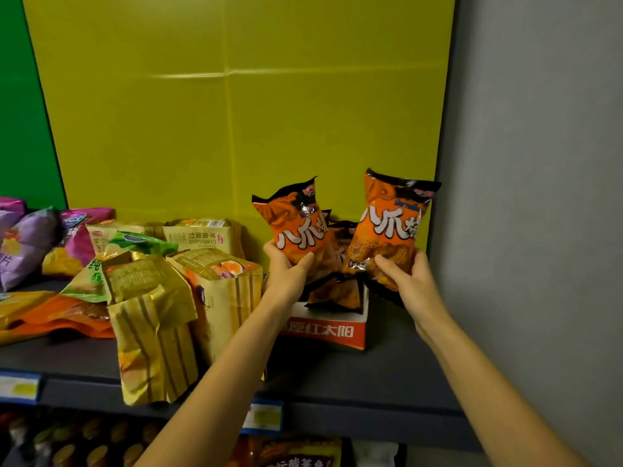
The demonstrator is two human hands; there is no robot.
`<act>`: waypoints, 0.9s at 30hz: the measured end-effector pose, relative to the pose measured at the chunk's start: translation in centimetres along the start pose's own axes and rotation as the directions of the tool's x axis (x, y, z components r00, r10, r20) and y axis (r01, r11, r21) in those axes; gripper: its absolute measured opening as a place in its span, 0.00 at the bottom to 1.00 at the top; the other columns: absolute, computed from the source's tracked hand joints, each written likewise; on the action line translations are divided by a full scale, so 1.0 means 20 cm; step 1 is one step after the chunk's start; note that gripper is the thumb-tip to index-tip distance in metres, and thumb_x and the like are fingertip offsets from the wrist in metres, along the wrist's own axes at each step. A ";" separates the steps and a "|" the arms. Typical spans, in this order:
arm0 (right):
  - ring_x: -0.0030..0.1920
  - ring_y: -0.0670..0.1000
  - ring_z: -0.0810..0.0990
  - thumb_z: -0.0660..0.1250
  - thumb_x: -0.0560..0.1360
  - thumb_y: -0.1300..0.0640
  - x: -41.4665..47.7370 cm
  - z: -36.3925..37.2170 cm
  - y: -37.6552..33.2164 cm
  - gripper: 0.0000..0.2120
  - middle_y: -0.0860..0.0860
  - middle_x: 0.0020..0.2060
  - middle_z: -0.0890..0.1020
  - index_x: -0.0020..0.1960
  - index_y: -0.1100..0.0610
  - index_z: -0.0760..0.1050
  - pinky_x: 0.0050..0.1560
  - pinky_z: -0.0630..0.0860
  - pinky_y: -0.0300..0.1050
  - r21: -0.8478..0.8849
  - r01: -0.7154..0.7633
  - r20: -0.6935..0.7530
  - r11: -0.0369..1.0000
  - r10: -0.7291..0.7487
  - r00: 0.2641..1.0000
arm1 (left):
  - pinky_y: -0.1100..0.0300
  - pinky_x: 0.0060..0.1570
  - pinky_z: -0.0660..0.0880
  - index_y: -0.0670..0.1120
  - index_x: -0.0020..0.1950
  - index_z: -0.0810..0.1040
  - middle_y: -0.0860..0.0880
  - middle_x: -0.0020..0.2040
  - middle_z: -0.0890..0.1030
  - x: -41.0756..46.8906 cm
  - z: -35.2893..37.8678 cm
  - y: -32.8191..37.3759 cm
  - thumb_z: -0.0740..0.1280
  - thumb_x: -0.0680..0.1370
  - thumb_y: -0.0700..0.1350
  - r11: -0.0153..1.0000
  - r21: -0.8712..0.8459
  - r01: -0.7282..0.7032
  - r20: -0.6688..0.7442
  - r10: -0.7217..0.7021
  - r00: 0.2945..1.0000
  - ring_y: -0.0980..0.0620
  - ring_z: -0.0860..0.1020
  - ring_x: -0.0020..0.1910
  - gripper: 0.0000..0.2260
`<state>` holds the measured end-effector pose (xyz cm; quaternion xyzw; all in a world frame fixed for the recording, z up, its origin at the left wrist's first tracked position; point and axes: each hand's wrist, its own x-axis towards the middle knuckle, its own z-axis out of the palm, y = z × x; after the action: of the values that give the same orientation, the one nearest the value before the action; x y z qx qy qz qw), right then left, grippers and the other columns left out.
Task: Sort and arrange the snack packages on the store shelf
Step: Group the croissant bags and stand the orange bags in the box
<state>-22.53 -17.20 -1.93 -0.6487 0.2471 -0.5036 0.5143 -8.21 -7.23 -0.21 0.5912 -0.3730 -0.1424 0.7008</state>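
Note:
My left hand (286, 271) grips the bottom of an orange snack bag (296, 224) and holds it upright. My right hand (409, 281) grips a second, matching orange bag (391, 224) close to the grey side wall. Between and below them a red and white cardboard box (332, 330) stands on the dark shelf (387, 372), holding more orange bags (337, 291). To the left, gold striped packages (151, 318) lean in a loose heap.
Purple and pink bags (27, 241) lie at the far left, with a flat orange pack (67, 318) and a green pack (145, 242) near them. A yellow back panel (236, 112) closes the shelf. Price tags (263, 416) sit on the shelf's front edge; more goods sit below.

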 end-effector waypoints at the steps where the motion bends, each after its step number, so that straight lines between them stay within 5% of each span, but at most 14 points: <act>1: 0.63 0.50 0.72 0.67 0.73 0.53 0.00 0.01 0.01 0.27 0.49 0.62 0.73 0.68 0.53 0.61 0.59 0.68 0.44 -0.011 -0.007 0.010 1.000 0.007 1.000 | 0.54 0.64 0.68 0.43 0.70 0.51 0.46 0.66 0.66 0.01 -0.01 -0.01 0.62 0.79 0.40 1.000 0.010 0.020 -0.006 -0.020 1.000 0.47 0.67 0.67 0.25; 6: 0.62 0.49 0.72 0.67 0.73 0.52 0.00 0.06 0.03 0.27 0.50 0.64 0.73 0.69 0.53 0.62 0.59 0.70 0.44 0.030 -0.045 0.008 0.999 0.045 0.999 | 0.52 0.64 0.70 0.43 0.69 0.51 0.42 0.70 0.64 0.07 -0.07 -0.04 0.62 0.78 0.38 0.989 0.100 0.108 -0.079 -0.100 0.992 0.44 0.67 0.69 0.25; 13: 0.61 0.47 0.72 0.69 0.72 0.53 -0.01 0.12 0.06 0.28 0.48 0.61 0.73 0.68 0.54 0.61 0.58 0.71 0.43 -0.080 -0.038 0.061 0.996 0.043 0.997 | 0.53 0.60 0.70 0.41 0.73 0.50 0.41 0.70 0.67 0.08 -0.12 -0.07 0.64 0.77 0.37 0.920 0.258 0.295 0.038 -0.315 0.948 0.42 0.68 0.67 0.30; 19: 0.64 0.50 0.73 0.68 0.73 0.52 -0.03 0.19 0.07 0.30 0.51 0.65 0.72 0.69 0.54 0.57 0.63 0.73 0.51 -0.246 0.030 0.094 0.969 -0.007 0.996 | 0.50 0.63 0.71 0.40 0.71 0.51 0.39 0.69 0.66 0.11 -0.11 -0.12 0.62 0.76 0.33 0.915 0.317 0.249 -0.076 -0.237 0.969 0.41 0.68 0.67 0.28; 23: 0.66 0.52 0.71 0.67 0.73 0.52 -0.06 0.25 0.08 0.35 0.53 0.68 0.69 0.72 0.54 0.50 0.62 0.71 0.45 -0.305 0.078 0.063 0.949 -0.062 0.996 | 0.54 0.61 0.70 0.39 0.69 0.56 0.39 0.67 0.67 0.11 -0.11 -0.12 0.65 0.73 0.31 0.912 0.356 0.205 -0.086 -0.187 0.979 0.42 0.69 0.66 0.27; 27: 0.69 0.55 0.67 0.68 0.73 0.50 -0.07 0.27 0.09 0.33 0.54 0.69 0.68 0.71 0.56 0.55 0.66 0.67 0.50 -0.633 0.118 0.117 0.765 -0.056 0.992 | 0.55 0.61 0.70 0.37 0.68 0.61 0.39 0.68 0.66 0.10 -0.12 -0.08 0.66 0.73 0.32 0.852 0.491 0.181 -0.121 -0.139 0.983 0.42 0.68 0.67 0.26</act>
<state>-17.78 -14.36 -3.99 -0.8178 0.3494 -0.3828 0.2501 -4.84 -7.24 -1.14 0.7865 -0.3179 -0.0745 0.5242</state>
